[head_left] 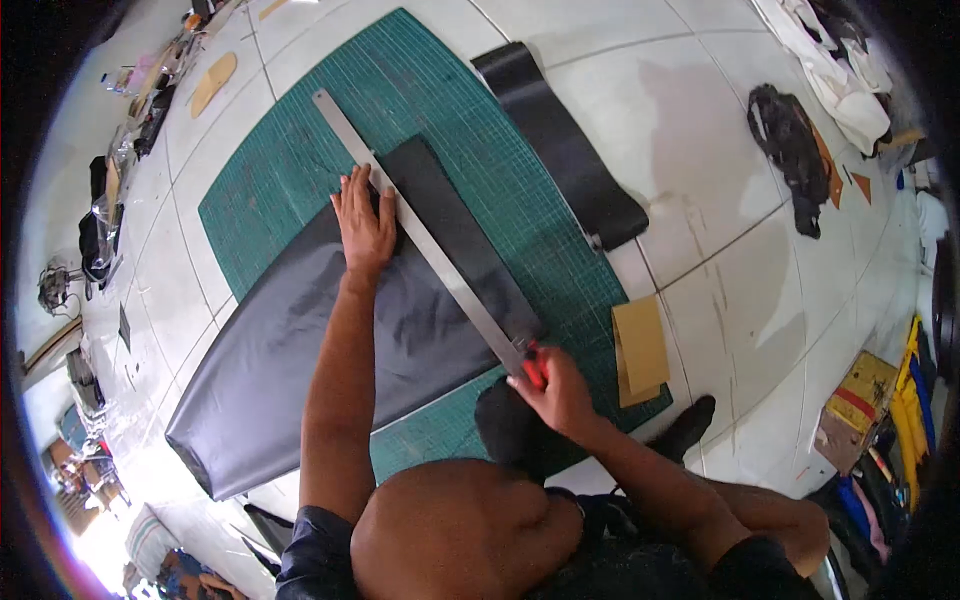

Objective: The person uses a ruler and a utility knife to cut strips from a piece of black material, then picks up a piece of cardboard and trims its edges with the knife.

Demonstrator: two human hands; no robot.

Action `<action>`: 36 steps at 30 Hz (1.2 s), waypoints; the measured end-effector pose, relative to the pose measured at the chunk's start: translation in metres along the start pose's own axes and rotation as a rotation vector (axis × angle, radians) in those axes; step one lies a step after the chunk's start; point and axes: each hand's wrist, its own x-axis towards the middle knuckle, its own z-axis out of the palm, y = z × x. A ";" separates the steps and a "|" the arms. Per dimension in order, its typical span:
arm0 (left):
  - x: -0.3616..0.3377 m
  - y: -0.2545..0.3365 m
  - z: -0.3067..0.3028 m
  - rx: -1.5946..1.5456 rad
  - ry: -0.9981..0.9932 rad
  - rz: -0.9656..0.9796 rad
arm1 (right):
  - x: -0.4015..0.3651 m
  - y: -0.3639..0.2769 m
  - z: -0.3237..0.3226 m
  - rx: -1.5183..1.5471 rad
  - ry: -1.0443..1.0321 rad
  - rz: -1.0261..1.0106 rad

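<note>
A long metal ruler [440, 260] lies diagonally over a sheet of black leather-like material [290, 330]. My left hand [365, 225] rests flat with its fingers stretched out, touching the sheet and the ruler near its upper part. In my right hand [562, 398] is a red-handled utility knife [535, 368], held at the lower end of the ruler. Its blade tip is too small to make out. Under the sheet is a green cutting mat [400, 75] with grid lines. A strip of the sheet shows on the right side of the ruler.
A curved black strip [565, 145] lies across the mat's right edge. A folded tan piece [640, 350] sits at the mat's lower right, close to a dark-covered foot [690, 430]. A crumpled black bundle [790, 155] and a worn box [858, 410] lie right on the tiles.
</note>
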 end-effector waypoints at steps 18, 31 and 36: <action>0.032 0.018 -0.012 0.192 0.020 0.159 | 0.041 -0.030 0.028 1.054 0.529 0.688; 0.097 0.032 -0.017 0.234 -0.407 0.015 | 0.040 -0.024 0.024 0.954 0.515 0.662; 0.110 0.034 -0.015 0.261 -0.513 0.000 | 0.044 -0.016 0.025 0.936 0.556 0.573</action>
